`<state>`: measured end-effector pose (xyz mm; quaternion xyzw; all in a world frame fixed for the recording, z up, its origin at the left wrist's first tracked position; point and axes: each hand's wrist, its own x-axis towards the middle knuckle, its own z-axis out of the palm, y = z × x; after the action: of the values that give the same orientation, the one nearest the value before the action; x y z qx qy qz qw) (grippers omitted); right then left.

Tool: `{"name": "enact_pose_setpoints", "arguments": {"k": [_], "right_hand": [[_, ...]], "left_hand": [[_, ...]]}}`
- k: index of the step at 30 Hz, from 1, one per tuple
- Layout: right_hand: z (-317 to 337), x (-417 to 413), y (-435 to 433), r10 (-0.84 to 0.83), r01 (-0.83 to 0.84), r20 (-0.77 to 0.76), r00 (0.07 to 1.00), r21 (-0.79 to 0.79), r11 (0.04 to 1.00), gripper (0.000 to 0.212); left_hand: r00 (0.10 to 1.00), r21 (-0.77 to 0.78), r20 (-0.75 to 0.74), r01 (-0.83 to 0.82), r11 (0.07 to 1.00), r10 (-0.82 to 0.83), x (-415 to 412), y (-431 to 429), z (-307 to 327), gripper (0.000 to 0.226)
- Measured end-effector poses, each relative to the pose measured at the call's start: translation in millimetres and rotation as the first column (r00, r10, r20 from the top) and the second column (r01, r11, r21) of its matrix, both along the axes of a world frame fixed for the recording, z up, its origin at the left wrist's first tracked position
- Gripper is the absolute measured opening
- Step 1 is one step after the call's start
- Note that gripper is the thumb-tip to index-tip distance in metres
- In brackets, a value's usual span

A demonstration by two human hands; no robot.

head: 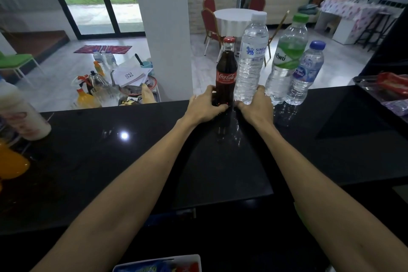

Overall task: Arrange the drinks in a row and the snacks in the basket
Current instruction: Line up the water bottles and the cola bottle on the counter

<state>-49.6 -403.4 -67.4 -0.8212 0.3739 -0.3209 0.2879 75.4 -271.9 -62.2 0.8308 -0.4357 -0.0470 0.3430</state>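
Four bottles were lined up at the far edge of the black counter [110, 161], right of centre in the frame: a cola bottle [226, 73], a white-capped water bottle [250, 59], a green-capped bottle [286, 59] and a blue-capped bottle [305, 73]. The cola bottle's base was gripped by the left hand [204, 107]; the white-capped bottle's base was grasped by the right hand [257, 107]. A white basket [159, 264] with snack packets was seen at bottom centre.
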Motion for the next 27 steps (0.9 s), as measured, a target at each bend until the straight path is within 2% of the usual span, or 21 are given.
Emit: {"name": "enact_pose_setpoints", "arguments": {"k": [27], "right_hand": [[7, -8, 11, 0.01, -0.011, 0.064, 0.998, 0.026, 1.0, 0.064]], "left_hand": [[1.0, 0.068, -0.009, 0.03, 0.997, -0.029, 0, 2, 1, 0.066]]}}
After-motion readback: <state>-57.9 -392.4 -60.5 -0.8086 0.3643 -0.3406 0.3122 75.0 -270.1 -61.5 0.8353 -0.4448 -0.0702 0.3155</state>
